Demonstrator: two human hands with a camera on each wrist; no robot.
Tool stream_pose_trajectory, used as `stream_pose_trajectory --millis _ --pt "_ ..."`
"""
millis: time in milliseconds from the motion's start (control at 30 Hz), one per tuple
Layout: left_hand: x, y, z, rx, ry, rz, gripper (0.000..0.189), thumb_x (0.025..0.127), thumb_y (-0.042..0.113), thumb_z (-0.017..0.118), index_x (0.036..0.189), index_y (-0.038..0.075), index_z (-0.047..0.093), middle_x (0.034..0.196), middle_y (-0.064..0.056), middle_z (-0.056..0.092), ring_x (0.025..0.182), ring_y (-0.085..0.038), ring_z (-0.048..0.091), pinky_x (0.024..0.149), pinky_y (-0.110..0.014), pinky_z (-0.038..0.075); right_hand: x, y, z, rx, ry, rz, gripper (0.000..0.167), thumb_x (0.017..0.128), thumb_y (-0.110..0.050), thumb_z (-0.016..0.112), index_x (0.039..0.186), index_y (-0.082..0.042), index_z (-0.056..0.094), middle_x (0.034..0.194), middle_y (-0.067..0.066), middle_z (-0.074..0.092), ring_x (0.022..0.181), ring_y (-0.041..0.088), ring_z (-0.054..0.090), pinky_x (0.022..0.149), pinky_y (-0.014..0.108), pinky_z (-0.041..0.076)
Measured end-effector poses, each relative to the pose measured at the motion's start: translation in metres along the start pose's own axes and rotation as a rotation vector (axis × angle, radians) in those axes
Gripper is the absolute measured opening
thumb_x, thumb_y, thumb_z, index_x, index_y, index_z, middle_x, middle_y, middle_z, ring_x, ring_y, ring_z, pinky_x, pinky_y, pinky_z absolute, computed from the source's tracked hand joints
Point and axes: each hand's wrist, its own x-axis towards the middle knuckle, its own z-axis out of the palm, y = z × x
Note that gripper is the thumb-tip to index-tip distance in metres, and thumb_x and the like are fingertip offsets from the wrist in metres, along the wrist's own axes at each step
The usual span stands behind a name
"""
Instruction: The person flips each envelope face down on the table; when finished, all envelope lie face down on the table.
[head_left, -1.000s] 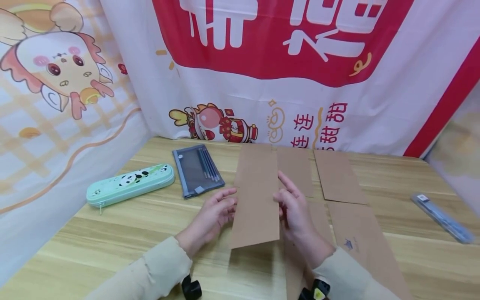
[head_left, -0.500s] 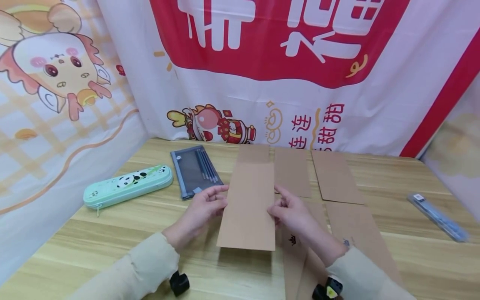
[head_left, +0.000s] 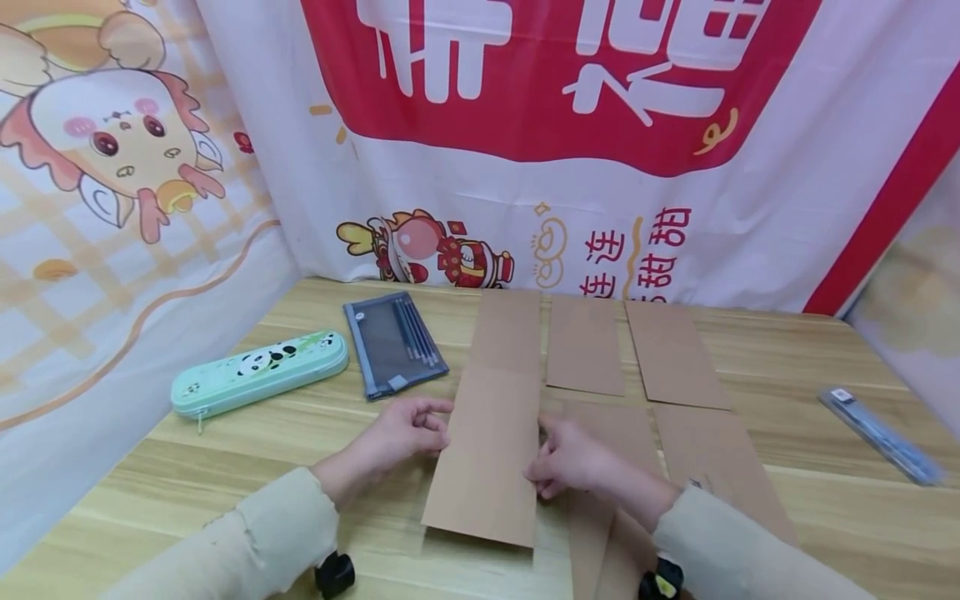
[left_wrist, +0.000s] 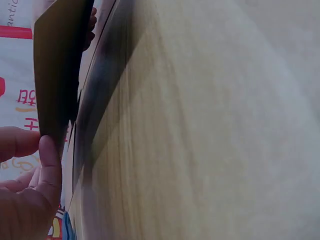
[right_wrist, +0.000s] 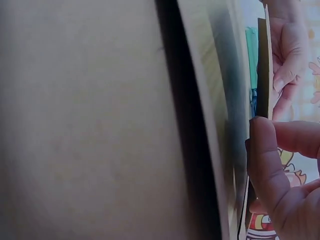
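Both long sides of the cardboard strip [head_left: 487, 454], probably light and pliable, suit gripping; left hand [head_left: 408, 430] and right hand [head_left: 573, 460] pinch there.

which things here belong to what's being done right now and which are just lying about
In the job:
- brown rectangular card-like sheet, pinched by the left hand and right hand
- similar flat brown sheets to its right, probably

Apparently just lying about:
- mint-green oblong panda-print case
- blue-edged dark mesh pouch
- slim blue plastic-looking packet
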Motion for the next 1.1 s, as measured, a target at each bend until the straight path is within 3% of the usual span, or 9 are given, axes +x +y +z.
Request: stream_pose_trajectory --millis 133,333,600,800,967,1100 --pt "0.001 -0.004 0.002 0.019 -0.036 -0.021 0.053 0.077 -0.008 0.057 0.127 -0.015 0.042 0.081 -0.006 0.061 0.071 -0.01 0.057 0.071 -0.025 0.053 0.001 0.002 0.004 -0.02 0.008 0.021 0.085 0.078 0.009 0.063 0.141 0.014 0.006 0.065 0.011 0.061 0.051 0.015 0.056 0.053 0.031 0.055" --pt "0.0 -0.009 0.004 0.058 -0.017 -0.073 0.054 0.073 -0.008 0.059 0.124 -0.012 0.046 0.084 -0.008 0.059 0.072 -0.011 0.056 0.068 -0.023 0.051 0.005 0.003 0.009 -0.058 0.041 0.069 0.087 0.076 0.008 0.066 0.143 0.01 0.01 0.065 0.011 0.062 0.05 0.016 0.057 0.049 0.03 0.054" --pt "0.001 -0.005 0.006 0.252 0.005 -0.037 0.054 0.07 -0.008 0.065 0.122 -0.01 0.051 0.083 -0.007 0.056 0.071 -0.012 0.052 0.059 -0.022 0.046 0.009 0.0 0.012 -0.067 0.055 0.137 0.095 0.075 0.007 0.067 0.146 0.004 0.005 0.064 0.013 0.063 0.045 0.014 0.055 0.044 0.028 0.052" --pt "-0.001 0.0 0.009 0.296 -0.018 -0.062 0.062 0.069 -0.01 0.067 0.127 -0.012 0.046 0.083 -0.006 0.052 0.066 -0.011 0.048 0.05 -0.02 0.043 0.01 0.0 0.013 -0.07 0.055 0.157 0.097 0.075 0.006 0.068 0.146 0.002 0.002 0.062 0.013 0.063 0.044 0.014 0.056 0.043 0.028 0.052" --pt "-0.002 0.003 0.009 0.32 0.003 -0.077 0.065 0.069 -0.007 0.069 0.129 -0.008 0.046 0.084 -0.007 0.052 0.067 -0.013 0.048 0.052 -0.021 0.043 0.011 0.003 0.01 -0.061 0.045 0.151 0.097 0.075 0.006 0.068 0.147 0.002 0.003 0.061 0.013 0.063 0.043 0.013 0.056 0.044 0.027 0.052" --pt "-0.002 0.007 0.009 0.323 0.01 -0.014 0.066 0.071 -0.004 0.069 0.131 -0.008 0.044 0.089 -0.01 0.054 0.075 -0.015 0.051 0.063 -0.022 0.047 0.006 0.004 0.002 -0.006 0.039 0.141 0.095 0.077 0.003 0.067 0.146 0.002 0.003 0.066 0.013 0.064 0.048 0.013 0.057 0.047 0.026 0.053"
